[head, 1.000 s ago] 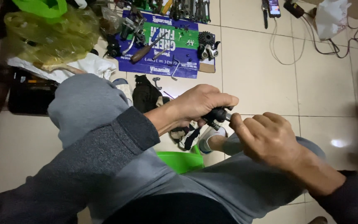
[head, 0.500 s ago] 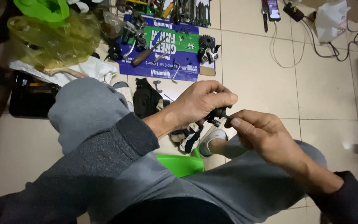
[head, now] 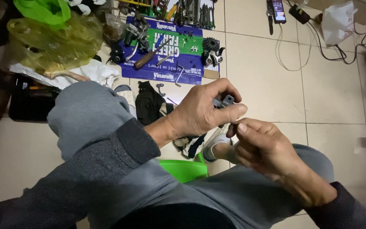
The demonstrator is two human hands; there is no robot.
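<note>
Left hand (head: 204, 111) and right hand (head: 261, 149) both pinch a small grey metal part (head: 223, 102); beyond it, tools lie on a blue cardboard sheet (head: 172, 51).

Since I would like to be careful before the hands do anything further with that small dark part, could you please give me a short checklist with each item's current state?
1. Left hand grips the small dark part: ok.
2. Right hand fingertips meet the part from below: ok.
3. Part fully visible for inspection: not ok, fingers cover most of it.
4. Tools within sight on the blue cardboard sheet: ok.
5. Screwdriver lies free on that sheet: ok.
6. Whether the part is loose or fastened: cannot tell.
</note>
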